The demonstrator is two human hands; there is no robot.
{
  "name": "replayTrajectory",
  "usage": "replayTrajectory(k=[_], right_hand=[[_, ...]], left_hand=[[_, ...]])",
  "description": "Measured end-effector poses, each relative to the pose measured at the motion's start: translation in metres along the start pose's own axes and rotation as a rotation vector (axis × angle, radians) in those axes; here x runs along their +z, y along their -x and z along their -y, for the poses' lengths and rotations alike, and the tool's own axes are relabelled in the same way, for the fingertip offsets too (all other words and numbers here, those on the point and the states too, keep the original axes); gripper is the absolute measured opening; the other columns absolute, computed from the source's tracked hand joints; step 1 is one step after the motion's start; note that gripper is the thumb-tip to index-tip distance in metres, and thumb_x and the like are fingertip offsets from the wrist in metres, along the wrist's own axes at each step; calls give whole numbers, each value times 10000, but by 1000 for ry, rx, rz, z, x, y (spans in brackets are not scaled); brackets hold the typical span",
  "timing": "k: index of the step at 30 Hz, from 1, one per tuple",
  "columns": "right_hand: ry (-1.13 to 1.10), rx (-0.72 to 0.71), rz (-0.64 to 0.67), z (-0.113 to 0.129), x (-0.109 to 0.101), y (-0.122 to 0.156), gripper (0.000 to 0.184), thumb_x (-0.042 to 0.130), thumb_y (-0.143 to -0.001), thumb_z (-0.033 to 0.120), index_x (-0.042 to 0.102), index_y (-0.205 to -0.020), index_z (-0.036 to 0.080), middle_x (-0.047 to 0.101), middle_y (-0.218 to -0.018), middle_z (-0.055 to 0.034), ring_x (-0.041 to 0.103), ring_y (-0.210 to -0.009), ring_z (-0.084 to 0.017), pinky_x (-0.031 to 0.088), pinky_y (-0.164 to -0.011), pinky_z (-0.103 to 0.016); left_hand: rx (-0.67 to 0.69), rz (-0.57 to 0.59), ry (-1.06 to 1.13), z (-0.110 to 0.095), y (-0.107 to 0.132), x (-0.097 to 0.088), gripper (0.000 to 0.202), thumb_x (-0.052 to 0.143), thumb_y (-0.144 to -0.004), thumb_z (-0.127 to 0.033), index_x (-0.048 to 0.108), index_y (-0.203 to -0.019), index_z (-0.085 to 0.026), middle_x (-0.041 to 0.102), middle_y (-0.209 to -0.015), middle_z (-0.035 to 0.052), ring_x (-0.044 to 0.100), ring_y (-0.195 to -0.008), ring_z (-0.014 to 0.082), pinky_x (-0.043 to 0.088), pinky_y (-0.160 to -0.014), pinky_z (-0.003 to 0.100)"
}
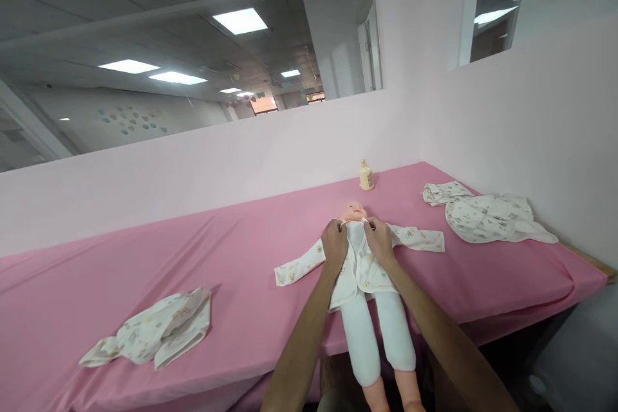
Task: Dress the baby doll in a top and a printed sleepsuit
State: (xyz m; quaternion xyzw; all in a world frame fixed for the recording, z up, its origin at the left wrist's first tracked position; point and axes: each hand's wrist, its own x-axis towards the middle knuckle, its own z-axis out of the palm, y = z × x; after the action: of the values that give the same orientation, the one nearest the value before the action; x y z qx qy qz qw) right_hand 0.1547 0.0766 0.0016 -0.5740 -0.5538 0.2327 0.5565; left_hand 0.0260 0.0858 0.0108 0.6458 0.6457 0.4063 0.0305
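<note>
A baby doll (357,210) lies on its back on the pink-covered table, its legs in white leggings (362,341) reaching past the front edge. It is dressed in a white printed baby jacket (342,286) with both sleeves spread outward and the front parted. Near the doll's neck, my left hand (334,241) pinches one side of the jacket's collar. My right hand (379,239) grips the collar's other side. The fingers of both hands are closed on the cloth.
The pink table cover (241,257) meets a white wall with windows. At the back stands a cream pump bottle (366,176). Printed baby clothes (502,217) lie at the right, and another crumpled printed garment (159,327) at the front left.
</note>
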Motion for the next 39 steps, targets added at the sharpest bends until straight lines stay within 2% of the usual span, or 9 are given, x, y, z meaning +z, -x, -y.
replayTrajectory(k=[5,13,15,22,28,35,39], right_hand=[[-16,6,-10,0,-1,3,239,446,-826,305,650,-781,189,659,-719,-16,565,-703,-187,364,-664,-270],[-54,-30,-27,-3,0,3,258,451,-826,322,662,-770,184,639,-670,0,546,-662,-174,352,-637,-262],[-57,-41,-32,-4,0,3,265,450,-828,329,661,-756,184,639,-658,-2,541,-648,-173,351,-630,-263],[-66,-57,-41,-4,1,4,271,462,-829,348,663,-755,181,657,-681,-16,551,-661,-178,361,-643,-268],[-70,-74,-29,-4,2,3,259,464,-831,313,673,-753,182,663,-680,-16,549,-642,-173,358,-626,-266],[-141,-118,56,-4,4,3,268,481,-836,275,727,-900,191,736,-842,-39,627,-759,-189,434,-713,-277],[-146,-125,76,-4,3,2,268,488,-850,274,734,-920,195,745,-890,-51,648,-801,-199,457,-748,-296]], left_hand=[[28,-3,12,1,0,0,214,430,-896,-194,636,-946,-163,710,-917,71,622,-836,204,405,-733,283],[135,-5,5,2,1,2,245,436,-896,-150,674,-842,-173,696,-801,52,610,-743,179,365,-672,259],[142,-8,-7,3,1,3,246,434,-906,-168,677,-867,-173,688,-765,51,600,-705,179,354,-649,259],[178,0,-34,5,1,4,270,439,-910,-182,708,-938,-165,716,-884,83,623,-803,194,378,-698,264],[235,35,-72,2,4,4,299,423,-899,-153,721,-867,-159,694,-795,77,596,-723,187,354,-649,268],[326,90,-51,1,4,6,275,446,-914,-165,715,-972,-174,712,-897,68,624,-823,187,415,-729,275],[355,114,-19,3,3,7,277,437,-927,-162,703,-1005,-171,717,-996,78,633,-918,197,437,-795,289]])
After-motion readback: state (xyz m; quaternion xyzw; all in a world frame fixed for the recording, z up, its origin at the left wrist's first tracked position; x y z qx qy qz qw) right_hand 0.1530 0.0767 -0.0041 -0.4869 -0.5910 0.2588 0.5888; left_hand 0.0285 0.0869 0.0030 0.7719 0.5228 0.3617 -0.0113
